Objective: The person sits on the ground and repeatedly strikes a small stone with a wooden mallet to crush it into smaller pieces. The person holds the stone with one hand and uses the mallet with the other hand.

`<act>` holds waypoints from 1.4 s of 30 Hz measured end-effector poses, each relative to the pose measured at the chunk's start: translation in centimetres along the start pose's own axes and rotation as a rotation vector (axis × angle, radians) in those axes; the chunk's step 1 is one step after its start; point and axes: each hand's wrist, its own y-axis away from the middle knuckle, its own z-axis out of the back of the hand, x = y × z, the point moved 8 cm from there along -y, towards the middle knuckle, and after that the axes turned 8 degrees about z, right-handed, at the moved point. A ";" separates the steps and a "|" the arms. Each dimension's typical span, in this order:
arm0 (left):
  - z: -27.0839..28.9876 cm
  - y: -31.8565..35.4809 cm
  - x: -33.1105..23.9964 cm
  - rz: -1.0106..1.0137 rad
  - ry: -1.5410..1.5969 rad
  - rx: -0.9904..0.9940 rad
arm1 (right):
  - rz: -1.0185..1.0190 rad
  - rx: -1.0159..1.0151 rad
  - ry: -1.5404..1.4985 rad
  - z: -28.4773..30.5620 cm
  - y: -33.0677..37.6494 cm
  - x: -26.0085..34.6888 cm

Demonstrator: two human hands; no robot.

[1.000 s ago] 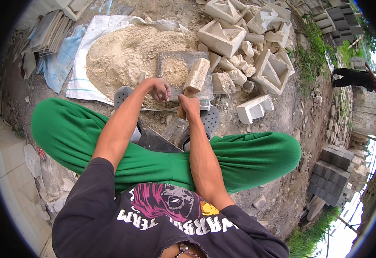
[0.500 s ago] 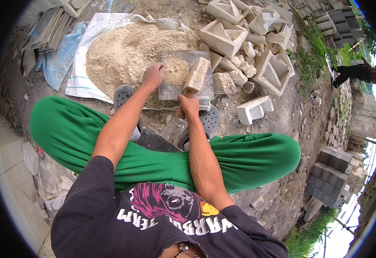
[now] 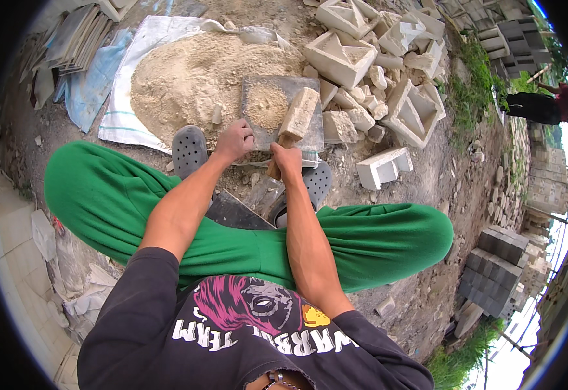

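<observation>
Here, right hand (image 3: 286,159) around the mallet (image 3: 300,114), left hand (image 3: 234,141) (half-curled) nearby

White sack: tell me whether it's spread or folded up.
Spread: the sack lies out beneath the grit pile, with a white margin showing at left, though its far edge looks crumpled.

Outdoor masonry yard (image 3: 440,175): stacked grey blocks (image 3: 489,283), rubble (image 3: 360,119), dirt ground (image 3: 437,185).

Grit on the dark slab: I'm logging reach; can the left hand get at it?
Likely yes: the left hand is close, and the mallet is right of the grit, leaving its left free.
</observation>
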 end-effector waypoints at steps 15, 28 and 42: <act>4.2 -0.7 4.4 0.422 -0.169 -0.351 | 0.224 -0.044 0.138 -0.2 1.8 5.4; 0.2 -1.1 -0.1 0.107 -0.056 -0.211 | 0.234 -0.038 0.080 0.4 0.4 6.3; -3.0 0.1 0.0 0.181 -0.391 -0.009 | 0.294 0.090 0.176 -1.2 1.1 13.5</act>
